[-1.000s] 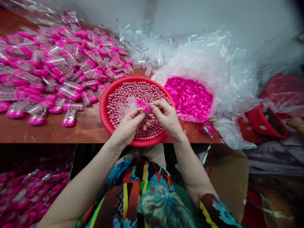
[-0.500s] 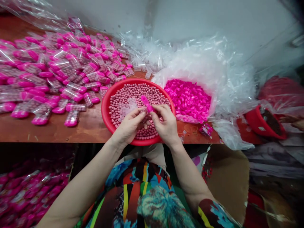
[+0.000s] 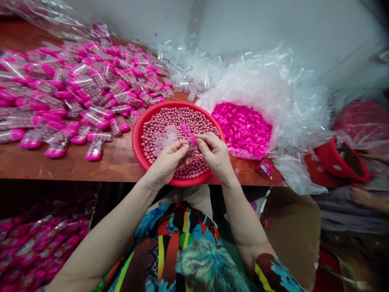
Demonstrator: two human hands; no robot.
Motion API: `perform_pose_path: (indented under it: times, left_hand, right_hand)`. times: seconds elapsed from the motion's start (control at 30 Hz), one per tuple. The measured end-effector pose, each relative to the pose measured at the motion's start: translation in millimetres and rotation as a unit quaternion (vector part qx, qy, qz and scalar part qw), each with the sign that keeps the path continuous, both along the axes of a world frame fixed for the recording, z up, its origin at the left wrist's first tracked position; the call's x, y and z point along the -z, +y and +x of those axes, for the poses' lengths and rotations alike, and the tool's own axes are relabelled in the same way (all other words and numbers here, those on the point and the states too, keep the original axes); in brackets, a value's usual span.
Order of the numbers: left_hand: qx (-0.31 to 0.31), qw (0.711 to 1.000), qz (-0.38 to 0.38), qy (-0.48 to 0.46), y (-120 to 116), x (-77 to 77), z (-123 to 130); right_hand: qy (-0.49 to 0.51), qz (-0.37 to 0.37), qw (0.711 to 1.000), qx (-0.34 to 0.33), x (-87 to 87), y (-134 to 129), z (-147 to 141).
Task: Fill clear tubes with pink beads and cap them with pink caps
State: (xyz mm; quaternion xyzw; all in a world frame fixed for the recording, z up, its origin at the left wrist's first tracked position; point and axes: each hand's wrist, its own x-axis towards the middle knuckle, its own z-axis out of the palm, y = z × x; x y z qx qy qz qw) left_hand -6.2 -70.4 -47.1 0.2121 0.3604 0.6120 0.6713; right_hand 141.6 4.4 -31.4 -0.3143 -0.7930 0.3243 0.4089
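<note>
My right hand (image 3: 214, 154) pinches a bright pink plastic cap (image 3: 186, 129) whose lid is flipped up and points to the upper left. Close against it, my left hand (image 3: 170, 160) has its fingers closed round a small clear plastic container, mostly hidden by the fingers. Both hands are over a red basin (image 3: 137, 150) full of dull pink round beads (image 3: 176, 117). Several flat clear containers (image 3: 166, 137) lie on the beads just beyond my left hand.
Filled containers with pink ends (image 3: 91, 93) are heaped on the left of the brown table (image 3: 118, 166). Right of the basin, a clear bag holds loose pink caps (image 3: 243, 127). Clear empties (image 3: 194, 73) pile up behind. A red bucket (image 3: 337, 160) and another person's blurred hand (image 3: 369, 198) are far right.
The pink cap has turned between my hands and its flipped lid now looks thinner, edge-on. My right fingers have shifted slightly. Another person's hand has come into view at the far right.
</note>
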Motion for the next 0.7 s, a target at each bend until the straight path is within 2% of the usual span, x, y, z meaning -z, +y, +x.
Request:
perform_pose_path:
  times: [0.17,0.27,0.37,0.57,0.63,0.7]
  left_hand:
    - [-0.011,1.0,-0.019,0.003,1,2.7,-2]
    - [-0.02,1.0,-0.015,0.006,1,3.9,-1]
    - [-0.03,0.999,-0.007,0.012,0,2.4,0]
    - [-0.06,0.998,0.021,0.023,1,2.1,3]
    - [-0.063,0.997,0.022,0.042,1,3.3,4]
    - [-0.047,0.997,0.024,0.058,0,3.4,4]
  right_hand:
    - [-0.019,0.07,0.997,-0.012,6.1,5,-1]
    - [-0.034,0.075,0.997,-0.012,8.4,3,-1]
    - [-0.028,0.075,0.997,0.014,12.8,-6,-6]
    - [-0.024,0.131,0.988,0.082,22.6,-34,-16]
    - [-0.009,0.126,0.989,0.081,20.8,-36,-13]
    - [0.001,0.077,0.995,0.068,16.5,-29,-8]
